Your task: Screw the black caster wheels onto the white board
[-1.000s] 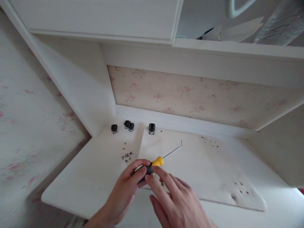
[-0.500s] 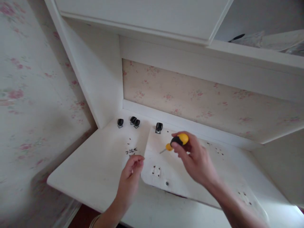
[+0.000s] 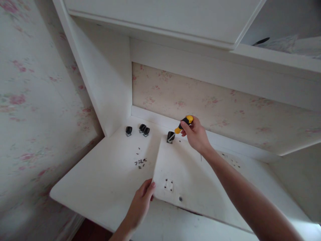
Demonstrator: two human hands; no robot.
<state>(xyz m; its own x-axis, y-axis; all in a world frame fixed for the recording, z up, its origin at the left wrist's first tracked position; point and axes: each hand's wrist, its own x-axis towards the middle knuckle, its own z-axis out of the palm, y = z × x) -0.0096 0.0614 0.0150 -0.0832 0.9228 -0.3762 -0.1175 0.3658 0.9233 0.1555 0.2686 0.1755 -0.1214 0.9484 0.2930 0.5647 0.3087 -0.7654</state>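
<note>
My right hand (image 3: 197,136) is closed round a yellow and black screwdriver (image 3: 185,124). Its shaft slants down to the left, and the tip is at the metal plate of a black caster wheel (image 3: 171,136) on the far left corner of the white board (image 3: 185,170). At the near left corner, my left hand (image 3: 140,201) pinches the board's edge, thumb on top and fingers partly hidden below. Between the hands, a square of screw holes (image 3: 169,184) and a small round metal fitting (image 3: 180,198) show on the board.
Several loose screws (image 3: 140,162) lie on the white desktop (image 3: 100,180) left of the board. Three more caster wheels (image 3: 128,130) stand farther back. An overhead cabinet (image 3: 155,20) and a side panel (image 3: 107,73) enclose the desk; floral wallpaper covers the wall (image 3: 30,117).
My right hand has moved up and away from me, bringing the screwdriver tip to the caster wheel. My left hand has come down from near the screws onto the board's edge.
</note>
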